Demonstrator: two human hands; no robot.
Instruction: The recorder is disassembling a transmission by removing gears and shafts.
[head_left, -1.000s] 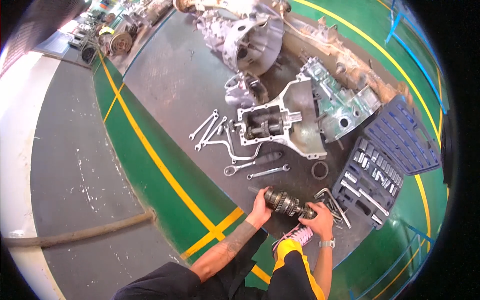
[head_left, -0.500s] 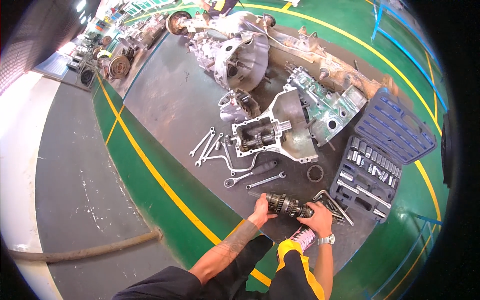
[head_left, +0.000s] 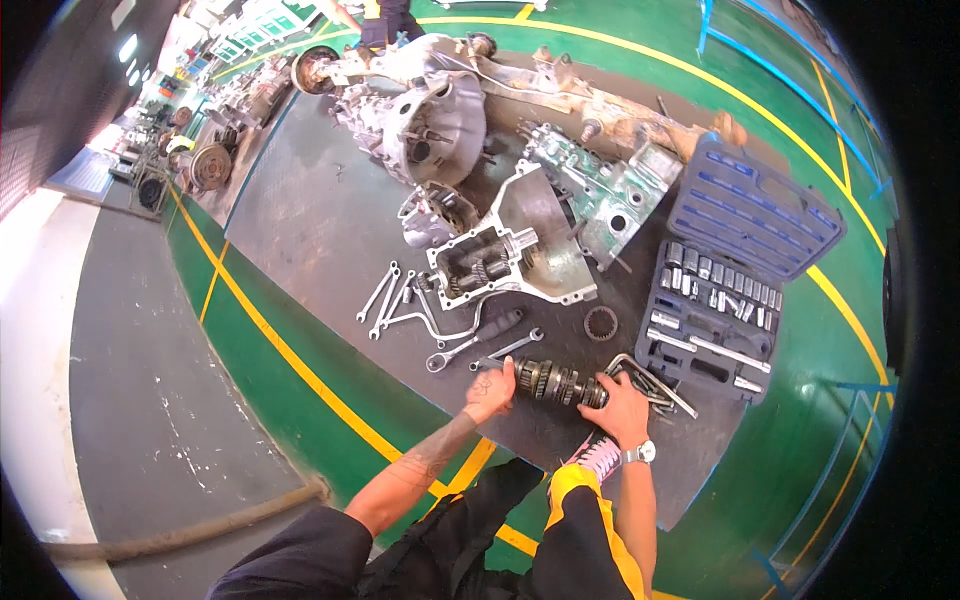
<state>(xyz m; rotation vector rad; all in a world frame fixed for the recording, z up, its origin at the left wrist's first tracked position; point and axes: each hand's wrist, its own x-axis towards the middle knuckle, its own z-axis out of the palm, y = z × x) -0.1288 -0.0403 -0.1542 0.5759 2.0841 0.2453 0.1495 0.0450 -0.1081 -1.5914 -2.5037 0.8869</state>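
A gear shaft point(head_left: 553, 382) with several toothed gears lies level at the near edge of the dark work surface, between my two hands. My left hand point(head_left: 490, 392) is closed round its left end, thumb on top. At the right end, my right hand point(head_left: 622, 408) grips the shaft with thumb and fingers. Just beyond are a ratchet point(head_left: 474, 344) and a combination wrench point(head_left: 517, 346). A toothed ring point(head_left: 600, 323) lies behind the shaft's right half. Next to my right hand is a bent metal bar point(head_left: 660, 388) among small tools. Whether the shaft touches the surface is hard to tell.
An open gearbox housing point(head_left: 560, 255) with gears inside stands farther back, beside a green-stained casing point(head_left: 622, 195) and a bell-shaped housing point(head_left: 440, 125). An open socket set case point(head_left: 650, 352) is at the right. Several wrenches point(head_left: 380, 300) lie left. A person point(head_left: 388, 22) stands beyond the axle point(head_left: 560, 88).
The view has shifted, so the bench items sit farther left and slightly higher. My left hand's fingers, stretched beneath the shaft before, are now wrapped round its end. My right hand keeps its hold.
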